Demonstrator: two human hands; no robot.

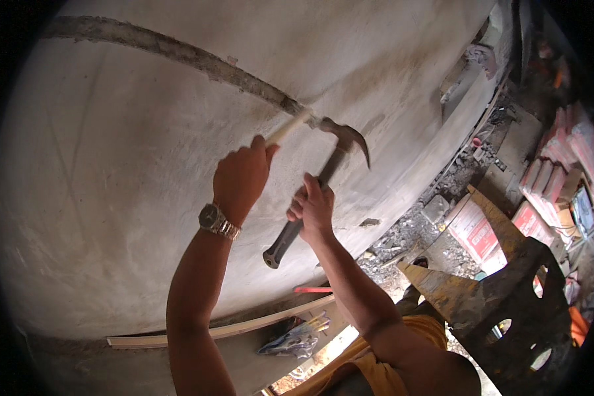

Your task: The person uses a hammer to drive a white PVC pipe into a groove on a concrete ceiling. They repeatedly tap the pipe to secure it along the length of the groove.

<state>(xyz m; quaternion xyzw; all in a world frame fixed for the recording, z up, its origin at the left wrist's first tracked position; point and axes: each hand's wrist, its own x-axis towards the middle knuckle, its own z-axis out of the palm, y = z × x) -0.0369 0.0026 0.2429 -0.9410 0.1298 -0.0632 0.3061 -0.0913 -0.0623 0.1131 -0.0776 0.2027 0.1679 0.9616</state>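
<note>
My left hand, with a metal watch at the wrist, is closed around a pale, straight chisel. The chisel slants up to the right, and its visible end overlaps the lower end of a dark groove cut in the grey plastered wall. My right hand grips the dark handle of a claw hammer around its middle. The hammer's head is just right of the chisel's end, with its claw curving away to the right. Whether hammer and chisel touch, I cannot tell.
Rubble lies along the wall's foot at right. Beyond it are stacked red-and-white packages and a worn platform with holes close to me. Below the hands are a long pale strip, a red bar and a plastic bag.
</note>
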